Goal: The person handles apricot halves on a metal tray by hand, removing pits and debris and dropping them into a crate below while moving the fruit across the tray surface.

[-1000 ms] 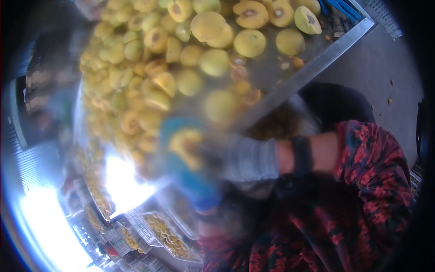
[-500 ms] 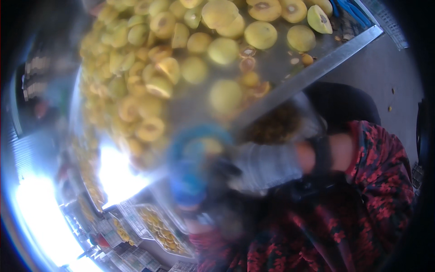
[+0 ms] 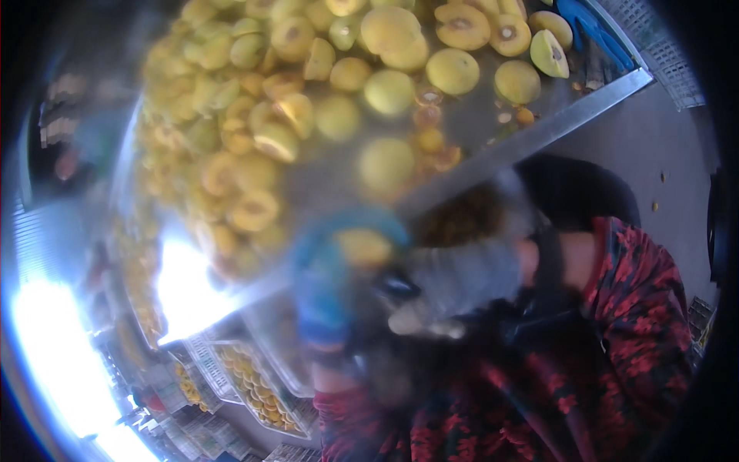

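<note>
My left hand [image 3: 323, 269], in a blue glove, curls round a yellow fruit half [image 3: 366, 246] just off the near edge of the metal table [image 3: 327, 189]. Close beside it on the right is my right hand [image 3: 462, 281] in a whitish-grey glove. Its fingers are bent round a dark, shiny-ended tool [image 3: 399, 287], whose kind the blur hides. Beyond both hands lies a large heap of yellow-green fruit halves [image 3: 254, 209], many with the pit hollow showing. Loose pits and scraps [image 3: 428, 115] lie near the table's rim.
A raised metal rim [image 3: 539, 138] runs along the table's near side. Blue gloves or cloth [image 3: 593, 35] lie at its far right corner. Below the rim sits a container of brown pieces [image 3: 462, 215]. Trays of yellow fruit [image 3: 258, 389] stand at lower left, beside a bright glare.
The view has shifted slightly. The yellow fruit half in my left hand shows more clearly, and the dark tool's shiny end has come into view beside it.
</note>
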Tool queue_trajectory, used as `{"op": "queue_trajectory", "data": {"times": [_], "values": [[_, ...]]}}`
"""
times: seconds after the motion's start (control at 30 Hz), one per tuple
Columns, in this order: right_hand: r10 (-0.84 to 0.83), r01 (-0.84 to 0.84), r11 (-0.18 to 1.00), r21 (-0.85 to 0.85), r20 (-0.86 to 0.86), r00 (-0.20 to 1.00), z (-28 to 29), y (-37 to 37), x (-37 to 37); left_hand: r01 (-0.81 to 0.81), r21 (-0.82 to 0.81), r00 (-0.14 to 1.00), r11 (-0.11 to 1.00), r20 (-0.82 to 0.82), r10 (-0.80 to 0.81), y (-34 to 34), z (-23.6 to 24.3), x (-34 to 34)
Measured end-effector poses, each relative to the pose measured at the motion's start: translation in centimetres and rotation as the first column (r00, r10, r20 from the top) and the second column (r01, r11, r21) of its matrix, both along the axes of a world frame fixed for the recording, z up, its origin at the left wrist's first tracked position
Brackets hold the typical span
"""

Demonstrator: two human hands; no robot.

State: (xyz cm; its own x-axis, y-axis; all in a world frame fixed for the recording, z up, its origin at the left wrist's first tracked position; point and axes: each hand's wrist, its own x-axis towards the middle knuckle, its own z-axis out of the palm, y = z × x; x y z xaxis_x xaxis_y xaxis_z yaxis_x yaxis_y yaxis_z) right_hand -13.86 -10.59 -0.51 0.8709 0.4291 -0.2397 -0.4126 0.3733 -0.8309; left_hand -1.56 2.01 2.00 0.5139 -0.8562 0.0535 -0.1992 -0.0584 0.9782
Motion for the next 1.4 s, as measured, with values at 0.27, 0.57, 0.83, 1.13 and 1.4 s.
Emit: {"op": "queue_trajectory", "data": {"times": [0.27,0.57,0.83,1.13,1.4], "values": [[-0.006,0.482,0.363,-0.797,0.516,0.857,0.8,1.0,-0.8,-0.275,-0.064,0.920,0.959,0.273,0.282,-0.3,-2.1,1.3],[0.332,0.309,0.180,-0.934,0.353,0.875,-6.8,0.5,-1.8,-0.768,0.381,0.608,0.515,0.684,0.402,12.6,4.1,6.4],[0.373,0.493,0.103,-0.864,0.493,0.786,-8.1,1.8,-3.1,-0.279,0.355,0.885,0.893,0.456,0.095,1.5,-0.8,4.7],[0.351,0.576,0.024,-0.817,0.546,0.761,-7.6,1.7,-3.3,0.069,0.502,0.484,0.862,0.739,-0.469,-8.1,-4.0,5.7],[0.276,0.604,0.179,-0.776,0.629,0.727,-7.4,2.4,-2.7,0.056,0.539,0.880,0.840,0.371,-0.297,-8.2,-3.3,6.9]]}}
